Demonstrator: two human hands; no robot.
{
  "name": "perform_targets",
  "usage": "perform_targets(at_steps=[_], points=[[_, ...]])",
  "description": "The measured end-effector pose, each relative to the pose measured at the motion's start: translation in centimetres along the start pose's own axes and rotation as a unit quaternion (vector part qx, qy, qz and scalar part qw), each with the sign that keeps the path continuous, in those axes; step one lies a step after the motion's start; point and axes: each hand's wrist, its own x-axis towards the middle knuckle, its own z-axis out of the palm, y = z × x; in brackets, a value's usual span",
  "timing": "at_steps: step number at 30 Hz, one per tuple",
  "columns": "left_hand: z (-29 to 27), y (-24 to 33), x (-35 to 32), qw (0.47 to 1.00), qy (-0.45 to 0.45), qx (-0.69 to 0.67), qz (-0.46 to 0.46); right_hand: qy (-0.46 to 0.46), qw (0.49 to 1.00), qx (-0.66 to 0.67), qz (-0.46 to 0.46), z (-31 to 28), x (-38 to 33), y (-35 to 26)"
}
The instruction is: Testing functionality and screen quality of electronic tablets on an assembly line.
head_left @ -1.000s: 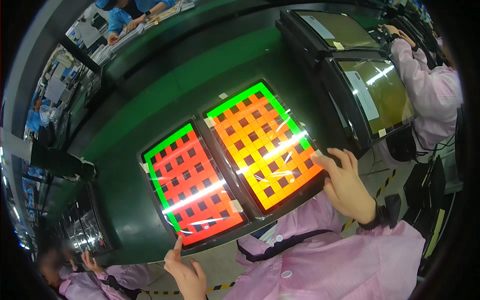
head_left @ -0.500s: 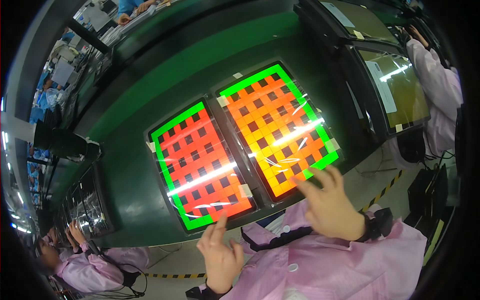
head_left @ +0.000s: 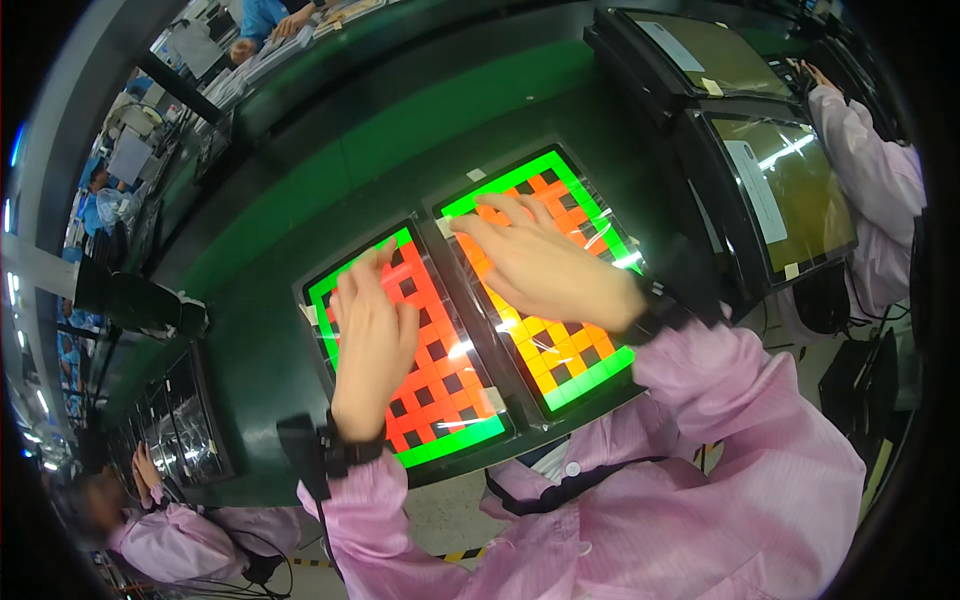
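Note:
Two lit display panels lie side by side on the green bench [head_left: 400, 150]. The left panel [head_left: 440, 410] shows a red and dark checker pattern inside a green border. The right panel [head_left: 575, 360] shows an orange checker pattern with the same green border. My left hand [head_left: 372, 335] lies flat on the left panel, fingers together and stretched toward its far edge. My right hand [head_left: 535, 262] lies flat on the right panel, fingers spread toward its upper left corner. Both hands hold nothing. Pink sleeves and dark wristbands cover my wrists.
Two dark unlit screens [head_left: 785, 190] stand at the right, where another person's pink sleeve [head_left: 865, 160] reaches in. A further worker in pink [head_left: 170, 525] sits at the lower left by a dark panel [head_left: 195, 420]. A black lamp [head_left: 135, 300] hangs at the left.
Both hands have moved from the near edges of the panels up onto the screens. They now lie flat on the lit surfaces.

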Motion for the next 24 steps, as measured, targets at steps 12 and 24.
perform_targets(at_steps=[12, 24], points=[[-2.8, 7.2, -9.7, 0.966, -0.256, 0.023, -0.003, -0.164, 0.985, -0.025, -0.039, -6.0, -9.7, -5.8], [-0.9, 1.5, -1.8, 0.999, -0.014, -0.033, -0.023, -0.009, 1.000, -0.002, 0.017, -0.6, -1.2, 0.6]])
